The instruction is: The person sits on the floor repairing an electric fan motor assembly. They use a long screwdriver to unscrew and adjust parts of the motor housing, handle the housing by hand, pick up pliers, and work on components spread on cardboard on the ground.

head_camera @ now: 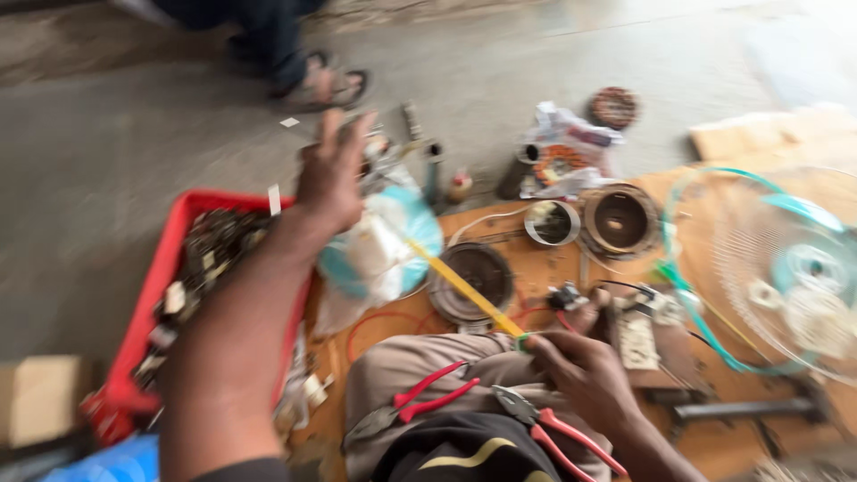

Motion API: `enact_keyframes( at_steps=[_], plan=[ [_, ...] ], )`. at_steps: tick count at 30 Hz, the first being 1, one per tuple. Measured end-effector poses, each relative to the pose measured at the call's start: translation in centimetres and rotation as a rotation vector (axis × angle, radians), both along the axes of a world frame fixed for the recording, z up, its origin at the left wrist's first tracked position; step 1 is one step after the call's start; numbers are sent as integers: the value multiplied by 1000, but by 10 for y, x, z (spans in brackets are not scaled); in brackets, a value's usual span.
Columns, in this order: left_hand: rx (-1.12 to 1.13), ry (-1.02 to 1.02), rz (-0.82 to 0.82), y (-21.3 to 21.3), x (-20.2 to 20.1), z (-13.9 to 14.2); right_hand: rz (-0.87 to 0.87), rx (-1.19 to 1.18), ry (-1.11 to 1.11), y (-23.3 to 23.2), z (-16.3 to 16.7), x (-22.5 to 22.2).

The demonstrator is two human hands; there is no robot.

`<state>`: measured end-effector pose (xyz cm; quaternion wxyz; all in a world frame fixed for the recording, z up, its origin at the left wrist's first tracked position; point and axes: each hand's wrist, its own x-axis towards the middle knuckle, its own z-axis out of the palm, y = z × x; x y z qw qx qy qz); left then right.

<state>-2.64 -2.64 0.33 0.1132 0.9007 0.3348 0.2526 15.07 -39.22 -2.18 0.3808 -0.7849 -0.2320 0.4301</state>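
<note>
**Yellow strip drawn taut between two hands**

Yellow, thin and flat, the strip (464, 290) runs on a slant from the right hand (585, 370), low over the lap, up to the left hand (332, 183), raised above the floor. The right hand's grip is pinched shut on the strip's near end, where a small green piece sits, thumb and fingertips together, knuckles up, wrist bent inward over the thigh. Two pairs of red-handled pliers (420, 402) lie on the lap just beside it.

To handle the strip well, I judge that the near pinch should stay firm and low while the far end is kept in line, so the strip neither twists nor sags onto the round dark metal motor part (473, 278) below it.

The left arm is stretched forward and up, forearm nearly straight, back of the hand to the camera, one finger pointing away. Blur hides whether its grip closes on the strip's far end or on the pale blue-and-white plastic bundle (384, 250) beneath it. Further left stands a red plastic crate of small parts (178, 223); far right lies a teal wire fan guard (768, 268).
</note>
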Motion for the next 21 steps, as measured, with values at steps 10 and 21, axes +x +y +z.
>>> enact_keyframes(
  at_steps=[10,21],
  plan=[
    [-23,56,24,-8,4,14,-24,409,-541,-9,-8,-11],
    [-173,152,148,-12,9,21,-5,528,-855,-8,-6,-5]
  ],
)
